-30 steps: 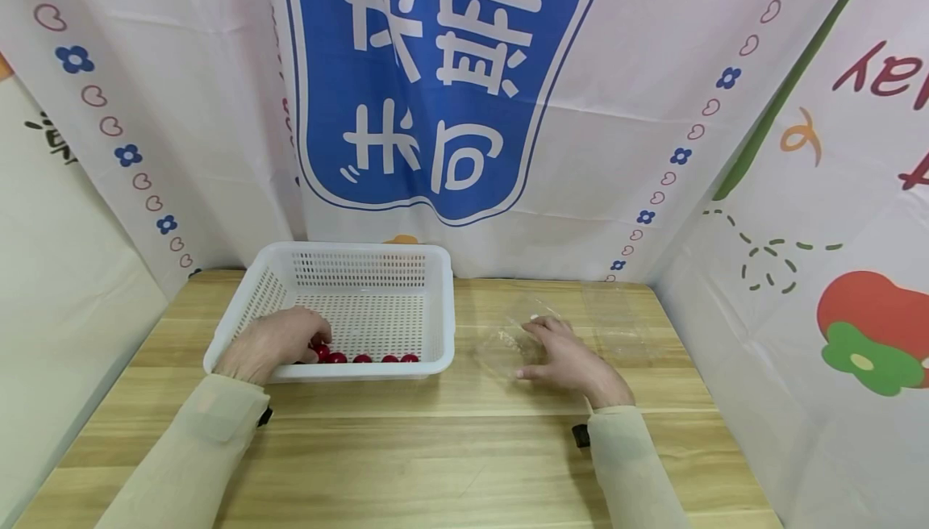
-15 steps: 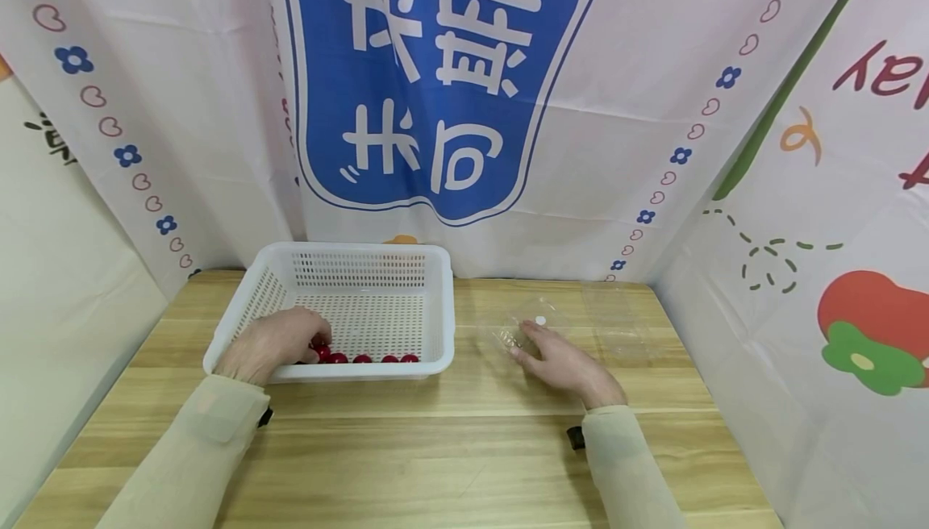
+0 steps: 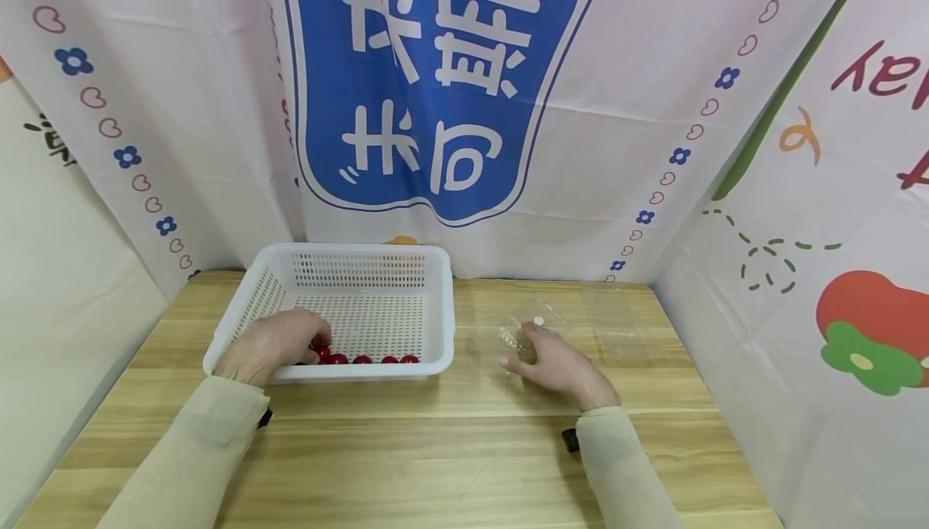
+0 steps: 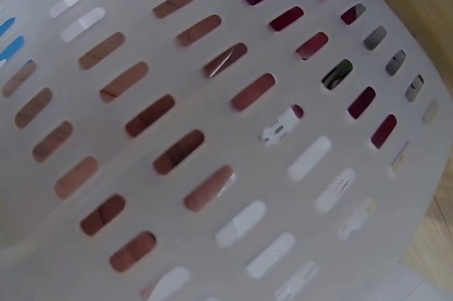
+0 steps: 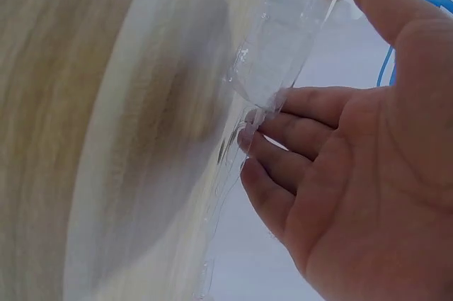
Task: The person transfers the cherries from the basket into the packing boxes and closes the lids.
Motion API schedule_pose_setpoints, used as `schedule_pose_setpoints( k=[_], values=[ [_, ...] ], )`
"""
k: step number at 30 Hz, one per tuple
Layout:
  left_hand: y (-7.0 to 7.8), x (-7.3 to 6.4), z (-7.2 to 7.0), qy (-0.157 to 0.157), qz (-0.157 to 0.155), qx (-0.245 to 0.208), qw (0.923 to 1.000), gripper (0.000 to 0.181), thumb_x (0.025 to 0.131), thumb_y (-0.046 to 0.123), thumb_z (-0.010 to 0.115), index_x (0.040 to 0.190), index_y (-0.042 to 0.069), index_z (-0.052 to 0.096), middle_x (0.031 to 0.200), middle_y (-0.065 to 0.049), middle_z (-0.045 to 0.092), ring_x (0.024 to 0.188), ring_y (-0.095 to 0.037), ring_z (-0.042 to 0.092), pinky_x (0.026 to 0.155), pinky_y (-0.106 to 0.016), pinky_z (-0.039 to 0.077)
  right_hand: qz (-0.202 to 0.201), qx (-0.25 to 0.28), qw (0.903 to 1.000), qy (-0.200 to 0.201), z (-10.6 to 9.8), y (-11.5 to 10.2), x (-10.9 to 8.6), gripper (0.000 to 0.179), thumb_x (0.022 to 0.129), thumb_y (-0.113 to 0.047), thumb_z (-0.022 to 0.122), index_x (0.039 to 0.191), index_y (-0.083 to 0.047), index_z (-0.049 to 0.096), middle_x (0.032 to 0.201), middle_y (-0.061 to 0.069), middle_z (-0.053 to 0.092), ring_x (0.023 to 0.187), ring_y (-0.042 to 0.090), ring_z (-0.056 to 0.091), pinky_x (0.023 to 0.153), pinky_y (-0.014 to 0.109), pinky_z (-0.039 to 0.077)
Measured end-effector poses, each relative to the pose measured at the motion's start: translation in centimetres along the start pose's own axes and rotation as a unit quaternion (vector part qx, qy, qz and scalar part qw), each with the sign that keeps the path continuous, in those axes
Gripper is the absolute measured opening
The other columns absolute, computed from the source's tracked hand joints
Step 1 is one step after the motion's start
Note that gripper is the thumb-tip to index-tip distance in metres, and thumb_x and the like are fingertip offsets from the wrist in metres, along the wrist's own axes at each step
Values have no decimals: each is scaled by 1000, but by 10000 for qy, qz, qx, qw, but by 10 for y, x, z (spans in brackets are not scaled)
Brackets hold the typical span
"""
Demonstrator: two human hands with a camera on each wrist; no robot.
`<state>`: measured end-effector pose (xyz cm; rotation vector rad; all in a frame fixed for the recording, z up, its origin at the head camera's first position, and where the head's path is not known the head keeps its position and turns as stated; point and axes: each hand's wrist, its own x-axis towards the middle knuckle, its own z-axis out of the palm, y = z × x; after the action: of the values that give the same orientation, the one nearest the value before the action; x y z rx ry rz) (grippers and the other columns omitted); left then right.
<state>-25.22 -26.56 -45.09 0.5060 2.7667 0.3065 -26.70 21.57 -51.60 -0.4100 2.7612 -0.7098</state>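
Note:
My left hand (image 3: pixel 279 339) reaches into the white plastic basket (image 3: pixel 443 311), fingers bent down over shiny, round red cherries (image 3: pixel 337 359) along the near wall. Through the slots of the basket wall (image 4: pixel 233 145) the left wrist view shows parts of the fingers and dark red patches; the fingertips are hidden, and I cannot tell whether they hold a cherry. To the right, my right hand (image 3: pixel 559 364) is at a clear plastic container (image 3: pixel 546 313) on the table. In the right wrist view its fingertips touch the edge of the clear container (image 5: pixel 272 53), thumb spread apart.
Another clear plastic piece (image 3: pixel 617 319) lies farther right, near the table's back edge. The wooden table (image 3: pixel 450 448) meets a printed white curtain (image 3: pixel 581 158) at the back, with more curtain at both sides.
My right hand has shifted a little left, and its thumb has come round the near side of the clear container. The left hand and the basket have not moved.

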Motion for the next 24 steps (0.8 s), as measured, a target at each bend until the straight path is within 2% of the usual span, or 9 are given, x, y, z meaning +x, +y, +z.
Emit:
schedule_pose_setpoints(
  k=[7, 12, 17, 21, 24],
  values=[
    [4, 2, 1, 223, 315, 96, 9992, 9, 100, 11, 92, 105, 15, 85, 102, 1, 82, 88, -16, 65, 80, -39, 62, -8, -348, 9994, 30, 0, -2, -3, 109, 102, -58, 90, 180, 0, 41, 188, 24, 41, 175, 48, 41, 146, 66, 36],
    [13, 6, -1, 500, 686, 268, 9960, 8, 100, 12, 91, 105, 14, 84, 100, 1, 82, 89, -16, 69, 84, -44, 65, 40, -302, 9995, 15, 1, -2, -4, 109, 100, -57, 91, 180, -3, 41, 188, 22, 42, 174, 47, 44, 144, 67, 39],
    [32, 6, -4, 768, 798, 290, 9934, 15, 102, 11, 90, 116, 11, 86, 108, -2, 85, 98, -21, 76, 93, -51, 68, 94, -128, 9999, -23, 1, -2, -4, 110, 100, -57, 91, 181, -3, 39, 189, 21, 40, 174, 48, 44, 144, 67, 39],
    [50, 6, -4, 1022, 913, 196, 9904, 20, 102, 8, 90, 121, 8, 86, 114, -5, 87, 101, -22, 79, 93, -49, 69, 141, -10, 9999, -34, 2, -4, -5, 110, 100, -55, 92, 181, -2, 39, 190, 21, 38, 174, 48, 43, 144, 67, 38],
    [62, 8, -2, 1252, 1108, 263, 9856, 18, 101, 7, 91, 118, 8, 86, 112, -4, 88, 99, -20, 79, 91, -46, 70, 172, 44, 9998, -42, 2, -4, -5, 111, 100, -55, 92, 181, -2, 38, 190, 21, 37, 175, 47, 42, 145, 67, 38]
  ],
)
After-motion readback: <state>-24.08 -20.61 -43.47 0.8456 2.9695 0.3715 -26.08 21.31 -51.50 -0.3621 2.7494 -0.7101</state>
